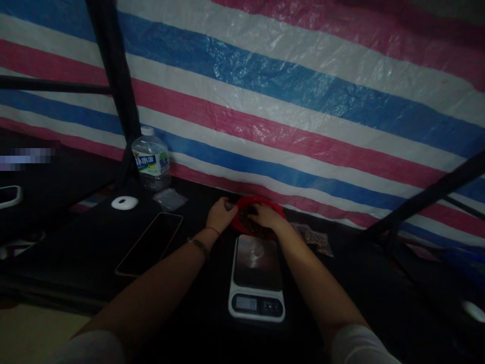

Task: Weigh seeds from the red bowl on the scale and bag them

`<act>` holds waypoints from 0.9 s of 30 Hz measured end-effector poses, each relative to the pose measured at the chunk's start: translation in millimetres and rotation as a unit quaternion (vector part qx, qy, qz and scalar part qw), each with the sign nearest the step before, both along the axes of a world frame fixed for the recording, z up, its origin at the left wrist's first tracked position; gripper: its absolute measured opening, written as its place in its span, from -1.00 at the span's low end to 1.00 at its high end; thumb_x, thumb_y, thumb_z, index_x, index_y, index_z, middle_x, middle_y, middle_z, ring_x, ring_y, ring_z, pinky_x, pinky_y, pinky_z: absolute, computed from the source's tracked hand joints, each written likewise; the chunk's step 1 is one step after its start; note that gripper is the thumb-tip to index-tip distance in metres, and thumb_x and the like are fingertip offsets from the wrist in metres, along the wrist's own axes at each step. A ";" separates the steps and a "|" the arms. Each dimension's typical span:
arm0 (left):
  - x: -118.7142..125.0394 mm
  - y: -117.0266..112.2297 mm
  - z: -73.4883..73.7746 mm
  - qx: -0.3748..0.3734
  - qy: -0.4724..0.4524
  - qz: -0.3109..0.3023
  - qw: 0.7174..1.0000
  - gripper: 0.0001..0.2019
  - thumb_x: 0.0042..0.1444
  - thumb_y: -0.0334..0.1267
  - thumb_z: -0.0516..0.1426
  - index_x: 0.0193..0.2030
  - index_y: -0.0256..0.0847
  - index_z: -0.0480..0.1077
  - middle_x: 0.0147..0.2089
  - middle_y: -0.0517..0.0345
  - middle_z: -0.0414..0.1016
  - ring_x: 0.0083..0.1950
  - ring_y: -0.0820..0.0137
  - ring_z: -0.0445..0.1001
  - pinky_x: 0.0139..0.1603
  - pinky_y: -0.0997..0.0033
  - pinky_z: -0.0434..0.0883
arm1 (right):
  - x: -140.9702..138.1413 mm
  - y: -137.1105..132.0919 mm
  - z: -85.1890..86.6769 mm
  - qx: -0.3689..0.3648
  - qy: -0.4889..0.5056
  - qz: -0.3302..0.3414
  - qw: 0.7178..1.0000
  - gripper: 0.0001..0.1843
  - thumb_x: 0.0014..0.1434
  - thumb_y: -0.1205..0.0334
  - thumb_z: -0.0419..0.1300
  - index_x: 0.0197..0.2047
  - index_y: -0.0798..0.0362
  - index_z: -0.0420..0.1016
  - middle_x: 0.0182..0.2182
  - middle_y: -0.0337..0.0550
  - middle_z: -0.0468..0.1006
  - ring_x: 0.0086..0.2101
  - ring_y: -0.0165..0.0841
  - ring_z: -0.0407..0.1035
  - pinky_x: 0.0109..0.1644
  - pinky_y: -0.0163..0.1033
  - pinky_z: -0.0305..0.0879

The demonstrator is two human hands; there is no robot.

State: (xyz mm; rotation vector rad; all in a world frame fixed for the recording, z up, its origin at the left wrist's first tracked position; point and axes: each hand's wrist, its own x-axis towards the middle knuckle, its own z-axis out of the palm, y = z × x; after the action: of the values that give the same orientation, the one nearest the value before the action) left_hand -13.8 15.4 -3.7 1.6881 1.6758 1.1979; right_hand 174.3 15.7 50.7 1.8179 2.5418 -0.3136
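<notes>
A red plastic bag (278, 206) lies rolled open behind the kitchen scale, with small brown dried pieces (248, 222) inside it. My left hand (221, 215) is at the bag's left edge, fingers curled toward the thumb around a small glossy bit that is too dim to name. Over the opening, my right hand (267, 216) has its bent fingers down among the brown pieces; its fingertips are partly hidden. Between my forearms sits the white scale (258, 270), its dark weighing plate bare and its display lit.
Clear packets of brown pieces (318, 242) lie right of the red bag. At left are a phone (149, 244), a white oval object (125, 202), clear plastic bags (170, 199) and a large clear bottle (152, 162). Dark metal posts (113, 65) stand before a striped sheet (265, 116).
</notes>
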 end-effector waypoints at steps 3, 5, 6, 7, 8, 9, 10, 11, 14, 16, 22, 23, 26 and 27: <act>2.4 -3.8 1.6 -0.024 0.020 -0.041 0.999 -0.60 -0.04 -0.22 0.18 -0.02 -0.23 0.39 -0.18 0.01 0.55 -0.17 0.25 0.52 -0.15 0.35 0.40 | -11.7 7.2 -2.0 -0.012 0.005 0.016 1.000 -0.36 0.13 -0.04 0.16 0.20 0.12 0.28 0.13 0.17 0.34 0.09 -0.09 0.26 0.09 -0.12 0.18; 3.3 -5.1 2.3 -0.011 0.004 -0.062 0.998 -0.63 -0.04 -0.30 0.15 -0.03 -0.20 0.40 -0.22 0.07 0.55 -0.22 0.32 0.52 -0.18 0.40 0.39 | -18.3 10.4 -4.1 -0.011 0.007 0.023 1.000 -0.33 0.06 -0.01 0.24 0.18 0.12 0.30 0.11 0.16 0.35 0.06 -0.10 0.29 0.06 -0.15 0.19; 3.4 -5.2 2.4 -0.001 -0.007 -0.063 0.998 -0.65 -0.04 -0.32 0.14 -0.04 -0.19 0.40 -0.24 0.09 0.54 -0.24 0.34 0.51 -0.20 0.42 0.39 | -20.7 11.3 -4.8 -0.007 0.010 0.027 1.000 -0.35 0.04 0.05 0.27 0.16 0.13 0.31 0.09 0.16 0.37 0.03 -0.12 0.31 0.03 -0.17 0.21; 3.3 -5.0 2.4 0.011 -0.018 -0.058 0.998 -0.66 -0.03 -0.33 0.13 -0.05 -0.19 0.41 -0.25 0.11 0.54 -0.25 0.36 0.51 -0.20 0.43 0.39 | -22.1 11.6 -5.1 -0.003 0.018 0.034 0.999 -0.39 0.03 0.13 0.27 0.14 0.15 0.34 0.06 0.15 0.40 0.00 -0.15 0.34 0.00 -0.20 0.22; 3.1 -4.5 2.3 0.023 -0.029 -0.048 0.998 -0.66 -0.03 -0.33 0.13 -0.05 -0.19 0.41 -0.26 0.12 0.53 -0.25 0.37 0.50 -0.21 0.43 0.39 | -22.6 11.4 -4.9 -0.001 0.030 0.045 0.999 -0.45 0.03 0.22 0.26 0.10 0.15 0.37 0.02 0.12 0.43 -0.04 -0.18 0.36 -0.03 -0.23 0.23; 2.9 -3.8 2.1 0.037 -0.040 -0.038 0.998 -0.66 -0.03 -0.33 0.13 -0.05 -0.20 0.41 -0.27 0.12 0.53 -0.25 0.37 0.49 -0.20 0.43 0.39 | -22.2 10.9 -4.3 -0.003 0.042 0.056 0.998 -0.52 0.03 0.30 0.24 0.06 0.15 0.40 -0.02 0.08 0.47 -0.08 -0.23 0.38 -0.07 -0.27 0.24; 2.8 -3.1 1.7 0.050 -0.052 -0.030 0.997 -0.67 -0.02 -0.33 0.13 -0.05 -0.21 0.41 -0.27 0.13 0.52 -0.26 0.38 0.49 -0.20 0.43 0.39 | -21.0 10.1 -3.2 -0.009 0.051 0.066 0.996 -0.56 0.02 0.37 0.21 0.02 0.14 0.43 -0.07 0.04 0.51 -0.12 -0.26 0.40 -0.10 -0.29 0.25; 2.9 -2.5 1.2 0.060 -0.065 -0.026 0.996 -0.67 -0.02 -0.33 0.12 -0.05 -0.21 0.41 -0.28 0.13 0.52 -0.26 0.39 0.48 -0.20 0.43 0.40 | -19.4 9.3 -1.9 -0.015 0.055 0.074 0.996 -0.59 0.02 0.41 0.19 -0.01 0.13 0.45 -0.10 0.00 0.53 -0.15 -0.28 0.41 -0.12 -0.30 0.25; 4.3 -2.0 0.0 0.085 -0.095 -0.037 0.991 -0.67 -0.02 -0.32 0.13 -0.06 -0.22 0.40 -0.29 0.15 0.51 -0.27 0.40 0.48 -0.21 0.43 0.41 | -15.8 8.3 1.1 -0.009 0.043 0.080 0.996 -0.53 0.00 0.35 0.22 0.03 0.11 0.44 -0.06 0.02 0.50 -0.10 -0.23 0.39 -0.06 -0.25 0.25; 5.3 -2.6 -0.1 0.097 -0.095 -0.046 0.990 -0.68 -0.02 -0.32 0.13 -0.07 -0.21 0.41 -0.28 0.16 0.51 -0.26 0.40 0.48 -0.19 0.42 0.41 | -17.4 9.5 0.3 0.002 0.027 0.093 0.995 -0.41 -0.03 0.26 0.27 0.12 0.12 0.38 0.03 0.08 0.44 0.00 -0.14 0.33 0.03 -0.17 0.22; 2.2 -1.6 0.5 0.106 -0.090 -0.026 0.990 -0.68 -0.01 -0.31 0.12 -0.06 -0.22 0.41 -0.27 0.14 0.51 -0.25 0.38 0.48 -0.19 0.41 0.41 | -27.1 14.2 -5.8 0.010 0.008 0.151 0.989 -0.59 0.02 0.44 0.16 -0.02 0.12 0.50 -0.04 0.04 0.50 -0.09 -0.22 0.38 -0.04 -0.23 0.24; 1.3 -0.7 0.1 0.104 -0.094 -0.015 0.990 -0.68 0.00 -0.30 0.12 -0.06 -0.22 0.41 -0.27 0.14 0.51 -0.25 0.37 0.49 -0.19 0.41 0.41 | -25.3 13.8 -4.7 0.017 0.013 0.161 0.987 -0.62 0.03 0.46 0.12 -0.06 0.11 0.52 -0.08 0.00 0.53 -0.13 -0.27 0.40 -0.06 -0.26 0.25; 0.2 1.5 -1.1 0.102 -0.103 0.004 0.989 -0.68 -0.01 -0.30 0.12 -0.06 -0.22 0.41 -0.26 0.13 0.51 -0.25 0.37 0.49 -0.19 0.41 0.41 | -10.6 10.3 2.6 0.022 0.015 0.179 0.983 -0.67 0.04 0.47 0.12 -0.13 0.11 0.56 -0.16 -0.04 0.57 -0.17 -0.31 0.42 -0.06 -0.29 0.25; 0.4 1.8 -1.4 0.103 -0.105 0.005 0.989 -0.68 -0.01 -0.30 0.12 -0.06 -0.22 0.41 -0.26 0.13 0.51 -0.25 0.37 0.49 -0.18 0.41 0.41 | -3.3 8.5 5.7 0.021 0.011 0.174 0.984 -0.68 0.03 0.46 0.14 -0.14 0.11 0.57 -0.16 -0.04 0.57 -0.16 -0.30 0.42 -0.05 -0.29 0.25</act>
State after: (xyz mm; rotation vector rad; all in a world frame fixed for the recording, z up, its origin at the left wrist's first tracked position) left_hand -13.5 17.2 -5.1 1.6056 1.4771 1.5424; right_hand 171.1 24.1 56.3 1.3473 2.8314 -0.2763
